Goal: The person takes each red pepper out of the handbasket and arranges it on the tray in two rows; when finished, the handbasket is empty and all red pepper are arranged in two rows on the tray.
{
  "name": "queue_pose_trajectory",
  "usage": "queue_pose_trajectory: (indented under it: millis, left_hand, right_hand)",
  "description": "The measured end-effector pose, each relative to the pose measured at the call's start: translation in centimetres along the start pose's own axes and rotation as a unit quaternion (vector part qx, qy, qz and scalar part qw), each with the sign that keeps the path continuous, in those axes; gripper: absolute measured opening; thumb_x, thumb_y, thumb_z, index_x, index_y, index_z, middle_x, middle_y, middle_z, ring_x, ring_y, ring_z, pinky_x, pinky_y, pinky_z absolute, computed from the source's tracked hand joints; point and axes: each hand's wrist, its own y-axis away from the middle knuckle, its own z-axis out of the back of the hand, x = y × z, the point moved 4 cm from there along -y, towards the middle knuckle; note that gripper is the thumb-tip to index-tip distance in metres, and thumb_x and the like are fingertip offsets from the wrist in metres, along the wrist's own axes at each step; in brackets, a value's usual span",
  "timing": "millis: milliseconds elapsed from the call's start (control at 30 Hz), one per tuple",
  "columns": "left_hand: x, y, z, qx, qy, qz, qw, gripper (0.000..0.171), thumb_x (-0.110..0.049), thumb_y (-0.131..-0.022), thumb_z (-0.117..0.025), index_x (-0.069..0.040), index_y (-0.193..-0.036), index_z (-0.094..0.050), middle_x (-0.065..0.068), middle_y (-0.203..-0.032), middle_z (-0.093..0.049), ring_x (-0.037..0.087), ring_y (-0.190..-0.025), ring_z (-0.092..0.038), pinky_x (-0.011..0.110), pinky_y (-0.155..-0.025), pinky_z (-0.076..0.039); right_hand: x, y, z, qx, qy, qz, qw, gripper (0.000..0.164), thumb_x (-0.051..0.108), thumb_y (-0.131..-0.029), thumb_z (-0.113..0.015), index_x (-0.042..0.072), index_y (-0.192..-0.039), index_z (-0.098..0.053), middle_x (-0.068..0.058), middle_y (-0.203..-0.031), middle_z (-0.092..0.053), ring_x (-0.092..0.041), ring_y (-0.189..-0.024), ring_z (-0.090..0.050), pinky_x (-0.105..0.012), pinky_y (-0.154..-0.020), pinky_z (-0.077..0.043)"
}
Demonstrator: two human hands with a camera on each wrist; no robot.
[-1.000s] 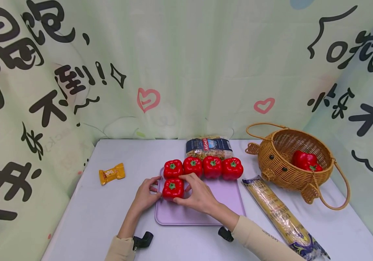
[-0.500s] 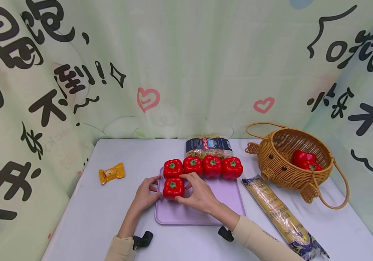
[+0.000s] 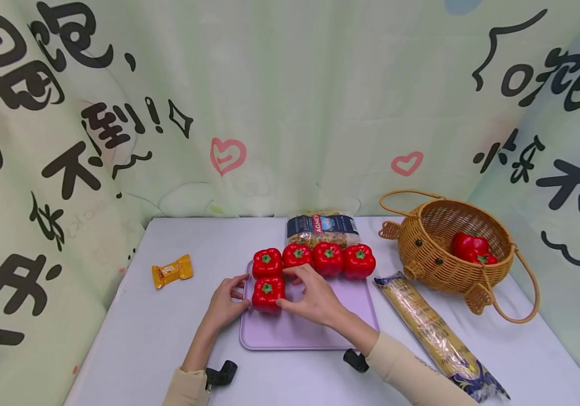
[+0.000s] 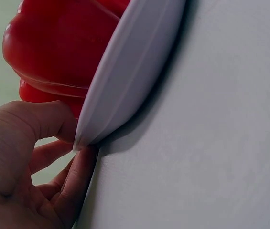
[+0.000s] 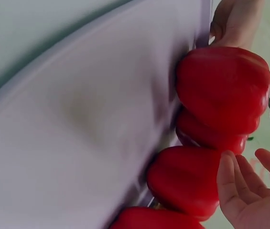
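A red bell pepper [image 3: 268,294] sits upright at the left side of a lilac tray [image 3: 315,332], in front of a row of several red bell peppers [image 3: 328,259] along the back edge. My right hand [image 3: 312,298] is just to its right, thumb and fingers spread apart. In the right wrist view, the fingers [image 5: 230,183] overlap a back-row pepper [image 5: 185,181] and hold nothing. My left hand [image 3: 227,304] is at the tray's left edge, thumb tip by the front pepper. In the left wrist view, its fingertips meet the tray's rim [image 4: 130,76] below the pepper [image 4: 60,52].
A wicker basket [image 3: 429,265] holding red peppers [image 3: 471,247] stands at the right. A long gold packet [image 3: 432,332] lies beside the tray. Behind the row lies a pasta bag [image 3: 322,227]. On the left is an orange wrapped packet [image 3: 172,271].
The right hand has loosened from the front pepper, its fingers now slightly to the right with a small gap. Pepper and left hand stay in place; the view has shifted slightly.
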Motion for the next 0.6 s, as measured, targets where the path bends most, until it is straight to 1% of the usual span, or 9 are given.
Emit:
queue_pose_trajectory:
  millis: [100, 167, 400, 600]
  left_hand:
    - [0.0, 0.0, 0.0, 0.001, -0.001, 0.003, 1.0, 0.059, -0.002, -0.077, -0.075, -0.005, -0.134, -0.059, 0.016, -0.112, -0.06, 0.022, -0.085, -0.063, 0.034, -0.075, -0.059]
    - [0.0, 0.0, 0.0, 0.001, -0.002, 0.004, 1.0, 0.06, -0.002, -0.077, -0.075, -0.005, -0.134, -0.059, 0.016, -0.112, -0.06, 0.022, -0.086, -0.063, 0.034, -0.075, -0.059]
    - [0.4, -0.1, -0.1, -0.001, -0.004, 0.016, 0.9999, 0.061, -0.004, -0.077, -0.076, -0.008, -0.135, -0.058, 0.014, -0.114, -0.06, 0.02, -0.087, -0.062, 0.032, -0.075, -0.059]
    - [0.5, -0.1, -0.2, -0.002, -0.004, 0.011, 0.9999, 0.062, -0.005, -0.077, -0.077, -0.008, -0.136, -0.058, 0.014, -0.114, -0.06, 0.02, -0.087, -0.062, 0.033, -0.076, -0.059]
  right_hand:
    - [-0.2, -0.1, 0.4, -0.003, -0.012, -0.008, 1.0, 0.058, 0.026, -0.078, -0.082, 0.004, -0.127, -0.06, -0.012, -0.119, -0.06, -0.03, -0.103, -0.058, -0.046, -0.081, -0.056]
    - [-0.3, -0.1, 0.7, -0.006, -0.017, -0.008, 1.0, 0.057, 0.025, -0.078, -0.082, 0.003, -0.127, -0.06, -0.012, -0.118, -0.061, -0.031, -0.104, -0.058, -0.048, -0.081, -0.055]
    - [-0.8, -0.3, 1.7, -0.018, -0.022, -0.015, 0.999, 0.051, 0.024, -0.08, -0.081, 0.003, -0.123, -0.063, -0.012, -0.111, -0.063, -0.03, -0.099, -0.059, -0.046, -0.082, -0.055]
    - [-0.9, -0.4, 3.3, -0.026, -0.049, -0.035, 0.998, 0.047, 0.018, -0.083, -0.078, 0.002, -0.124, -0.061, -0.012, -0.117, -0.063, -0.031, -0.103, -0.063, -0.048, -0.087, -0.055]
